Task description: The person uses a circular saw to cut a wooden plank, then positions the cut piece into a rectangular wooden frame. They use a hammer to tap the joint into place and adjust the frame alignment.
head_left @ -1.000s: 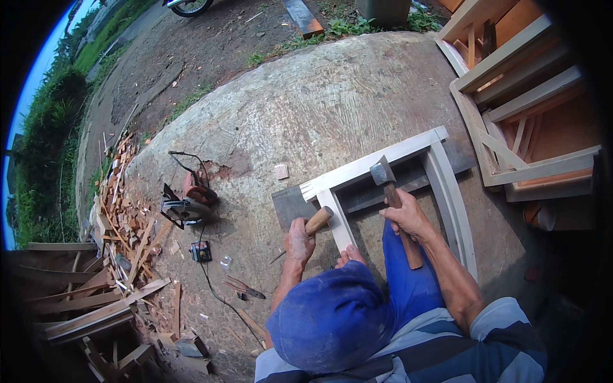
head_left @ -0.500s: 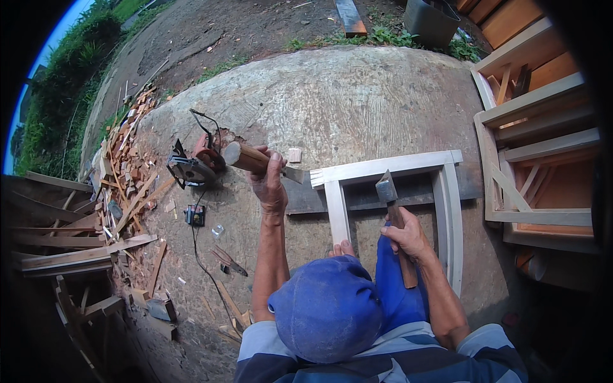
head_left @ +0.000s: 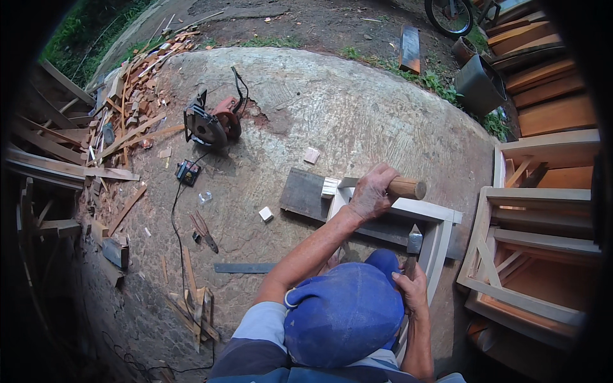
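My left hand (head_left: 372, 193) is closed round the wooden handle of a wide chisel (head_left: 407, 187), whose blade lies at the left corner joint of a pale wooden frame (head_left: 421, 209). The handle points right, over the frame's far rail. My right hand (head_left: 414, 288) grips a hammer (head_left: 414, 241) by its wooden handle, with the metal head up inside the frame near its right side. A dark plank (head_left: 300, 195) lies under the frame's far end. A blue cap (head_left: 345, 313) hides much of the near part.
A circular saw (head_left: 214, 124) stands at the far left, its cord trailing past pliers (head_left: 204, 233). A metal ruler (head_left: 242, 267) and a small pale block (head_left: 266, 214) lie left of my left arm. Offcuts (head_left: 128, 102) are heaped left; assembled wooden frames (head_left: 536, 198) stand right.
My left hand has swung right with the chisel, turning its handle to the right and its blade to the frame's corner. The hammer is still in my right hand. The whole view has shifted.
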A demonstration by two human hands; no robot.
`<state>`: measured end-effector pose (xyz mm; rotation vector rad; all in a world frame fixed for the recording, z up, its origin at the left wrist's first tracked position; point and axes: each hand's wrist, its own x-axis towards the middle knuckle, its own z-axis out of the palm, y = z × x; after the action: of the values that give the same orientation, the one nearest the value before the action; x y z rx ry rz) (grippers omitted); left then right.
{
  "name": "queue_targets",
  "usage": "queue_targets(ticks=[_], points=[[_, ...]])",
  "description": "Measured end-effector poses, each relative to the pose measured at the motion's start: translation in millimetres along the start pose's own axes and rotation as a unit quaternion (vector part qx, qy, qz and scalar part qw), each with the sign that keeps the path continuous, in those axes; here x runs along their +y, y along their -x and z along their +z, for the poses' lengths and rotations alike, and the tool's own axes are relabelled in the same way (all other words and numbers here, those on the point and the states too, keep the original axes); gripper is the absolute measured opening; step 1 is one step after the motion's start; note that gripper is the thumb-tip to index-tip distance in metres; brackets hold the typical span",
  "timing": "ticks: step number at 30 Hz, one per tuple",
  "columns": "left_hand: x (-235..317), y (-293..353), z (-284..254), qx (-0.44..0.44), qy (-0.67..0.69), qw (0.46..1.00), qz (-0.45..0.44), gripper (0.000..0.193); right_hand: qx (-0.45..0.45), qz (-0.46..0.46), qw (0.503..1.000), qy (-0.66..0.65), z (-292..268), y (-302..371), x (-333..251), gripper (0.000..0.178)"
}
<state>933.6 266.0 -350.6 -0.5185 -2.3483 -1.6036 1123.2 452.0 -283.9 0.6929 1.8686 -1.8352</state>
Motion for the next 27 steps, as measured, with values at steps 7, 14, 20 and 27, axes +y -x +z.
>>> queue_targets(ticks=[7, 14, 20, 27], points=[[-3.6, -5.9, -5.0, 0.014, 0.010, 0.999, -0.034, 0.034, 0.004, -0.007, 1.000, -0.003, 7.0, 2.0, -4.8, 0.036], [-23.0, -6.5, -2.3, 0.026, -0.043, 0.999, -0.016, 0.026, -0.020, -0.002, 0.985, -0.173, 9.5, -3.1, -4.3, 0.040], [-39.3, -6.4, -6.6, 0.050, -0.006, 0.998, -0.025, 0.025, -0.054, -0.177, 0.939, -0.291, 35.5, -9.4, -26.8, 0.044], [-43.4, -17.7, -3.3, 0.062, -0.017, 0.998, -0.026, 0.026, 0.063, -0.234, 0.970, 0.024, 31.3, -28.3, -98.9, 0.031]])
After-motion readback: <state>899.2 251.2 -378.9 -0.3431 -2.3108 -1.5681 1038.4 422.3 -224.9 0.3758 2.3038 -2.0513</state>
